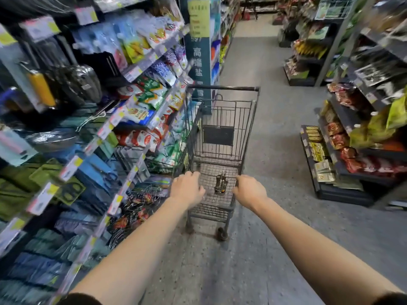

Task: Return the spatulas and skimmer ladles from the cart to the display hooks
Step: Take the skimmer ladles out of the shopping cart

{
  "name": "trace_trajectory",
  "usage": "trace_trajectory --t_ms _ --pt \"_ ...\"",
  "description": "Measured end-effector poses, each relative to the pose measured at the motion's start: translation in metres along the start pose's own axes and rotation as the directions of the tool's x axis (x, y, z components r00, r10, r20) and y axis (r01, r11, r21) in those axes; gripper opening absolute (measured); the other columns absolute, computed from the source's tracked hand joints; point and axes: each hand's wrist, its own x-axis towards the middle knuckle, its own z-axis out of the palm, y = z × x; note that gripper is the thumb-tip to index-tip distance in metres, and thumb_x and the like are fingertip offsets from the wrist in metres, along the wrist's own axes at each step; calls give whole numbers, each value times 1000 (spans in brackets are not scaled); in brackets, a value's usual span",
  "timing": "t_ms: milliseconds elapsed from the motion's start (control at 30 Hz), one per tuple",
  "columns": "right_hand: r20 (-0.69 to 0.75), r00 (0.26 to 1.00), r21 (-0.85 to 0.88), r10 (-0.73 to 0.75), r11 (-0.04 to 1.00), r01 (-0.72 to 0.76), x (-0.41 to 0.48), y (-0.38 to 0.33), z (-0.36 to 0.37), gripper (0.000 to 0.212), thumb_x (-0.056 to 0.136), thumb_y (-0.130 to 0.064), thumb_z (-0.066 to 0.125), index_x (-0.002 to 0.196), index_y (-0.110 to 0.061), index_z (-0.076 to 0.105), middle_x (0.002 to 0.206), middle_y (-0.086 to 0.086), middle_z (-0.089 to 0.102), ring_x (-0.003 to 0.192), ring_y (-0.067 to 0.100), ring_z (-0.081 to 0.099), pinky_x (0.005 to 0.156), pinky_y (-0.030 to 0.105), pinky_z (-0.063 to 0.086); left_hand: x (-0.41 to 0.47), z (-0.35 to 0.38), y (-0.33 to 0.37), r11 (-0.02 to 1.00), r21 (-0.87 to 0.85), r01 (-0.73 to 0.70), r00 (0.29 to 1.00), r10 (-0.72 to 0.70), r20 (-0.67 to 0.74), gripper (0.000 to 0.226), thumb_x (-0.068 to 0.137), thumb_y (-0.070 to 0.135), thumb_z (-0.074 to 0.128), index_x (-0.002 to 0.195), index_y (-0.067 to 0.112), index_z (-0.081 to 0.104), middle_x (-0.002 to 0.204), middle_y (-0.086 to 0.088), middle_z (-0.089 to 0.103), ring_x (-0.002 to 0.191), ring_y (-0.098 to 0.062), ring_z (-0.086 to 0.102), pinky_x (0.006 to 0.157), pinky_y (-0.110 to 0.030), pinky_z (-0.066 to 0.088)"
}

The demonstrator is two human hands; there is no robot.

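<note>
Both hands are on the near rim of the cart (pixel 222 119): the left hand (pixel 187 187) is curled over the near-left corner and the right hand (pixel 250 190) is closed round the near-right corner, so each is gripping the wire frame and nothing else. It looks like the step in hand is steering the cart along the aisle, close beside the shelving on the left. Where the spatulas and skimmer ladles are I cannot tell for sure; the basket seems nearly bare, with only a small shiny object (pixel 221 183) lying on its wire floor between the hands, too blurred to name. Up on the near left, dark-headed utensils (pixel 81 82) hang from the display, beside one with a yellow handle (pixel 41 89), and that is most likely where the hooks are. To do this well, I would keep both grips even so the cart tracks straight, hold its left side just off the price-tag rails (pixel 114 119) and the packets that overhang them, and stop with the basket in easy reach of that hanging section. The picture smears towards the edges, so the hooks themselves are not clear enough to pick out.
</note>
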Motion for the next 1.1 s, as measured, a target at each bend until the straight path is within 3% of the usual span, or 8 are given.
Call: trace_trajectory --t_ms 300,467,600,800,1000,1100 --pt "73 996 18 41 999 -43 87 14 2 31 92 -21 49 118 -19 64 124 7 70 110 32 68 89 42 57 105 18 6 997 75 -18 996 12 86 49 101 42 49 140 13 54 139 -13 58 128 -33 57 109 -46 43" --pt "151 986 10 77 997 -79 157 8 19 38 92 -15 48 128 -13 62 131 10 66 118 33 65 96 41 54 186 40 -9 997 65 -33 985 22 171 52 102 41 49 145 12 51 143 -14 56 132 -35 54 111 -45 42" --pt "203 968 16 151 987 -157 227 7 40 36 96 -15 46 127 -16 65 128 10 70 113 31 68 92 41 56 252 66 -27 998 26 -61 966 52 254 51 103 39 49 145 9 49 144 -15 55 133 -32 54 114 -47 41" --pt "304 915 71 267 951 -301 304 5 69 43 99 -14 48 140 -10 59 139 14 65 126 33 63 105 41 53 329 98 -47 998 -28 -54 917 61 393 50 103 37 51 145 10 50 143 -16 56 133 -35 54 114 -49 45" --pt "363 862 90 354 908 -410 363 17 110 53 98 -6 48 150 -18 52 137 17 65 119 35 66 94 40 55 385 140 -46 997 -48 -55 855 72 514 52 104 38 51 149 11 47 146 -17 54 135 -34 54 119 -52 37" --pt "390 840 99 377 890 -445 399 35 142 48 101 -3 47 147 -15 54 139 17 64 111 31 67 85 33 58 412 170 -47 998 -63 -24 830 55 555 46 104 36 53 142 11 51 143 -15 55 131 -31 56 112 -48 43"
